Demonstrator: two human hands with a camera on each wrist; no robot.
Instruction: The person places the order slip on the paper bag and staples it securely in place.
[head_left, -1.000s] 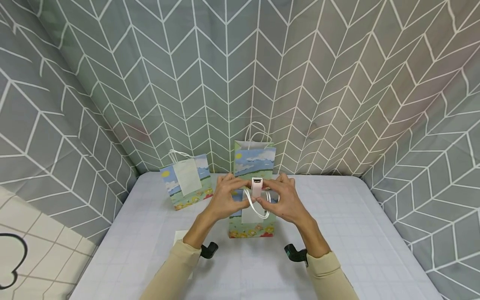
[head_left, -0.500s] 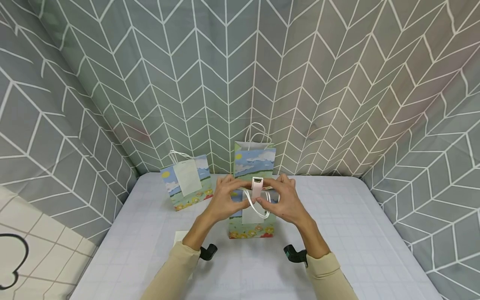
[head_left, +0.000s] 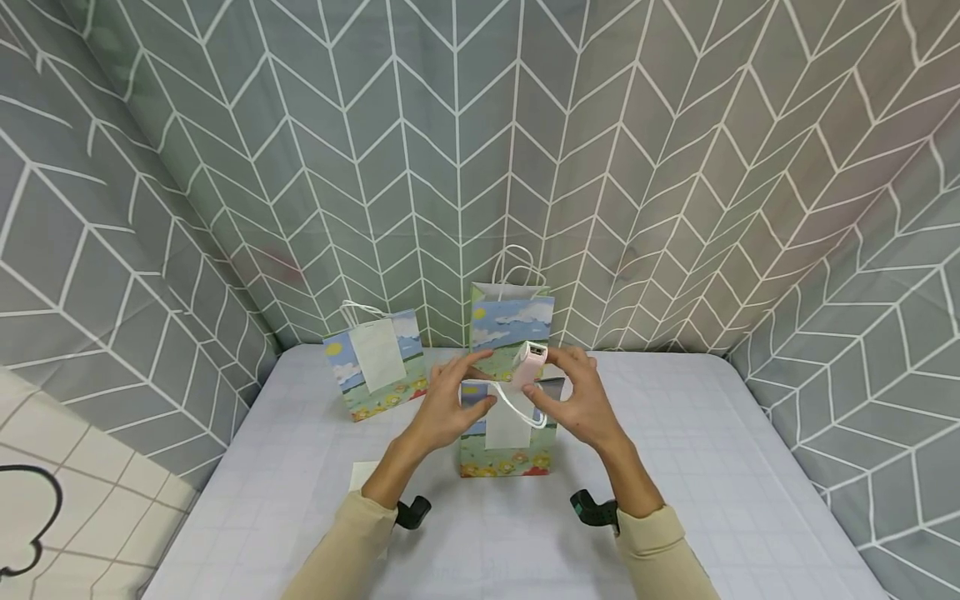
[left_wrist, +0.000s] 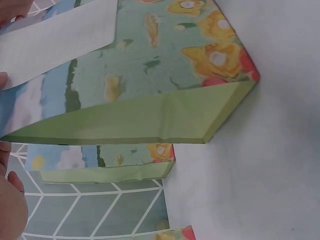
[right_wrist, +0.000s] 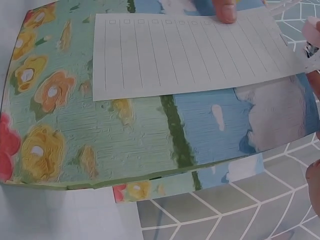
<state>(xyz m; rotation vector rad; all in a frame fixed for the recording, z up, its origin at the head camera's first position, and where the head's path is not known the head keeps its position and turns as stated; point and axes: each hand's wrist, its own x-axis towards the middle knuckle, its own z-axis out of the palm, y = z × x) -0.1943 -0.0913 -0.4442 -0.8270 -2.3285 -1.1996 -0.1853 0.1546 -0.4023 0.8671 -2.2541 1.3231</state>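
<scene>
My right hand (head_left: pixel 581 404) pinches a small pink-and-white stapler (head_left: pixel 531 360) between thumb and index finger, at the top of a landscape-print paper bag (head_left: pixel 480 460). On the bag's front lies a white lined note (head_left: pixel 506 433), with a row of little boxes in the right wrist view. My left hand (head_left: pixel 442 408) is at the bag's upper left, its thumb and index finger spread apart. Its thumb (right_wrist: pixel 227 11) overlaps the note in the right wrist view. The bag's white cord handle (head_left: pixel 517 410) hangs forward over the note.
Behind stands a second bag of the same print (head_left: pixel 510 321), its mouth open and handles up. A third bag (head_left: pixel 405 333) with a note on its front leans at the back left. Another white paper (head_left: pixel 362 473) lies on the white table (head_left: pixel 675 433) by my left wrist.
The stapler, earlier between both hands, has moved right and tilted in my right hand. My left fingers have come away from it and shifted slightly left.
</scene>
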